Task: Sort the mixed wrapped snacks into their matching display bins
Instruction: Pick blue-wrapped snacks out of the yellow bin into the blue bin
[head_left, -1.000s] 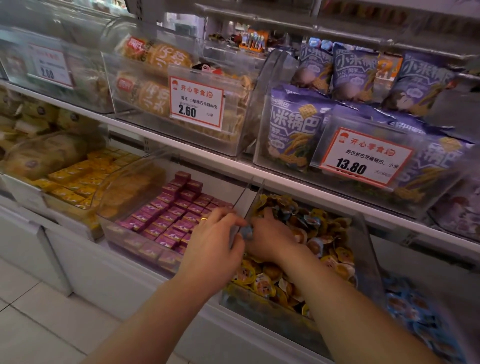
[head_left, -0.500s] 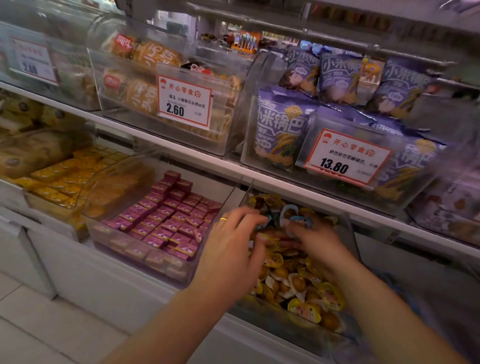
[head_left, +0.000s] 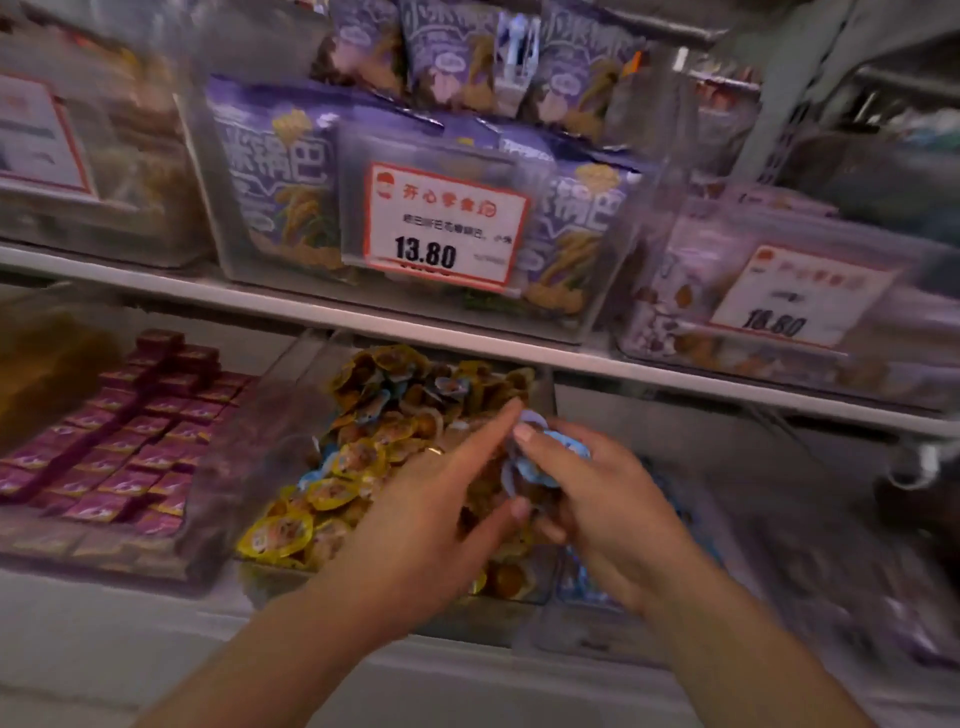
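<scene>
A clear bin (head_left: 291, 395) on the lower shelf holds a heap of yellow-rimmed wrapped snacks (head_left: 332, 491) with a few blue-rimmed ones mixed in near the back. My right hand (head_left: 597, 499) grips a small bunch of blue-rimmed snacks (head_left: 556, 457) above the bin's right side. My left hand (head_left: 431, 514) hovers over the heap with fingers stretched toward the blue snacks, a ring on one finger. To the right, a blurred bin (head_left: 670, 499) shows blue wrappers behind my right hand.
A bin of purple square packets (head_left: 130, 436) lies to the left. The shelf above carries purple snack bags (head_left: 275, 171) behind a 13.80 price tag (head_left: 447, 228) and another tagged bin (head_left: 795, 306) at right. The shelf edge (head_left: 675, 371) runs just above the bins.
The view swung right and closer. My right hand lifted from the heap with the blue snacks and drew toward the bin's right side; my left hand followed, fingers extended.
</scene>
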